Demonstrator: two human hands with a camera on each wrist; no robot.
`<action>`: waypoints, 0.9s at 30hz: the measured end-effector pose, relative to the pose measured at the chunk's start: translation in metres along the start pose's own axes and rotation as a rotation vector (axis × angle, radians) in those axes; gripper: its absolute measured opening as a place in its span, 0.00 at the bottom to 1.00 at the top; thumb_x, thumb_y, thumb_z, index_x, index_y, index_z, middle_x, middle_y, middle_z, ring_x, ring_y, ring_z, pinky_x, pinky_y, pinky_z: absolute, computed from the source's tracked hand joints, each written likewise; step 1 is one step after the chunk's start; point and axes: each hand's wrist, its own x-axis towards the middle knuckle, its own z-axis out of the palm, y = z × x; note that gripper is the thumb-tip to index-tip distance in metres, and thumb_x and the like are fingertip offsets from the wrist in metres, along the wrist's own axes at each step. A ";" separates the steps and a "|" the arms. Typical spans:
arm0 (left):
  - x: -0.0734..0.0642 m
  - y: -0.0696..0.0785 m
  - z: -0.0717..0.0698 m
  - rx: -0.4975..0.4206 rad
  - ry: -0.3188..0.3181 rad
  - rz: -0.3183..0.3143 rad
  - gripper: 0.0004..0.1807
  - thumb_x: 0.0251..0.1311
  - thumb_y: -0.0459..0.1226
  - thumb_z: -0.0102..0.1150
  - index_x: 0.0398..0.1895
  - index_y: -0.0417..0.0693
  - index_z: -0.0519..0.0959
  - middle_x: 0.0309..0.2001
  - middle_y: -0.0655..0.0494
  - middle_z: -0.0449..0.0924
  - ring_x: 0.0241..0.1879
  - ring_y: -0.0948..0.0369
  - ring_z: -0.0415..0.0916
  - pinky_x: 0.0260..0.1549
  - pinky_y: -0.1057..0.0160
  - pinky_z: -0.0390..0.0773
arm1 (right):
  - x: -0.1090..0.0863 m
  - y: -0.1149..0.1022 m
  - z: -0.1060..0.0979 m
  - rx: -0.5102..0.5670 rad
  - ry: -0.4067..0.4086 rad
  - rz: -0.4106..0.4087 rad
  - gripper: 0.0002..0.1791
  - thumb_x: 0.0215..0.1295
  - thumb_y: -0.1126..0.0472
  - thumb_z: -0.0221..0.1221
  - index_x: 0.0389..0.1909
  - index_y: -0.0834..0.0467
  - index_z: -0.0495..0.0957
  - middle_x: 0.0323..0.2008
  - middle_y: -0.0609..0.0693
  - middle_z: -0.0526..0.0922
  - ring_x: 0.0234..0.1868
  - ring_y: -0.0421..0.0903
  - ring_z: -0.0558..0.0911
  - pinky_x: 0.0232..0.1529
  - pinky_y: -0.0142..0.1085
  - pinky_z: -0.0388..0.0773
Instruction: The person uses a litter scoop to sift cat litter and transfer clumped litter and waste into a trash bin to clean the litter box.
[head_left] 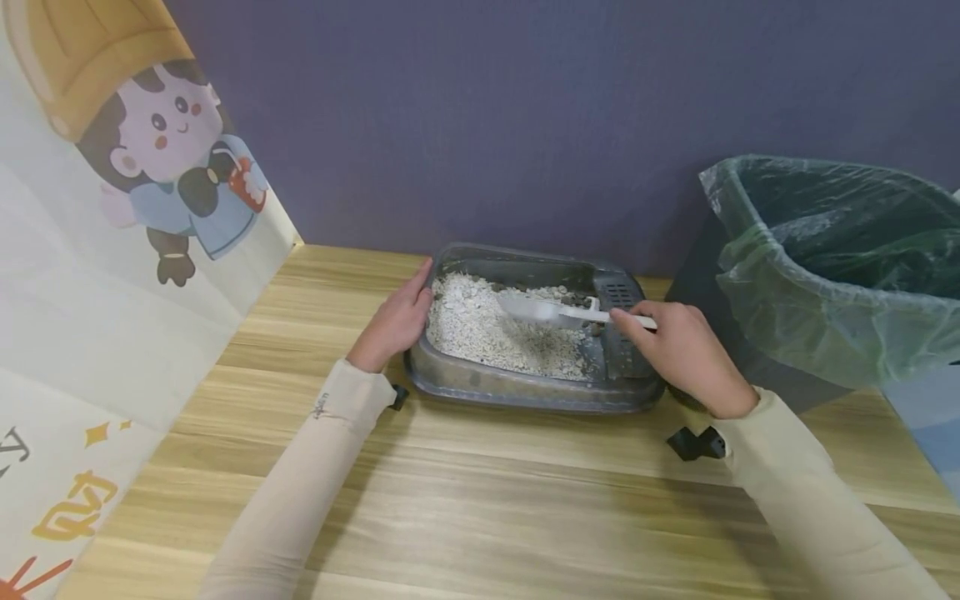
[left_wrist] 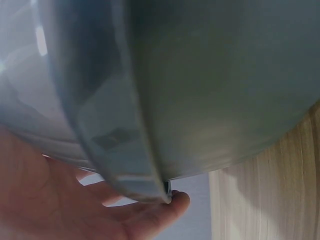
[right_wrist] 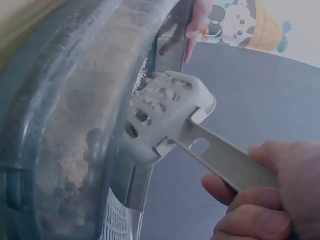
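Observation:
A dark grey litter box (head_left: 495,385) holds pale, grainy cat litter (head_left: 476,329), with a slotted panel at its right end. At the box's left end, my left hand (head_left: 396,323) holds the rim; the left wrist view shows a fingertip against its edge. My right hand (head_left: 684,348) grips the handle of a white slotted litter scoop (head_left: 531,309) over the litter. Seen by the right wrist camera, the scoop's head (right_wrist: 165,112) is tilted, with pale bits visible through its slots.
A dark trash bin (head_left: 697,258) lined with a translucent green bag (head_left: 817,325) stands right of the box. Behind is a blue-grey partition (head_left: 480,125); a cartoon-printed white panel (head_left: 90,275) rises at left. The wooden tabletop (head_left: 510,492) extends in front.

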 end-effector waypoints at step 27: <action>-0.001 -0.001 0.000 -0.009 0.003 -0.014 0.28 0.74 0.48 0.25 0.75 0.64 0.38 0.74 0.63 0.39 0.71 0.54 0.44 0.68 0.55 0.46 | -0.019 0.012 0.035 0.159 0.371 -0.132 0.17 0.65 0.62 0.59 0.53 0.61 0.74 0.26 0.48 0.73 0.18 0.41 0.64 0.18 0.32 0.61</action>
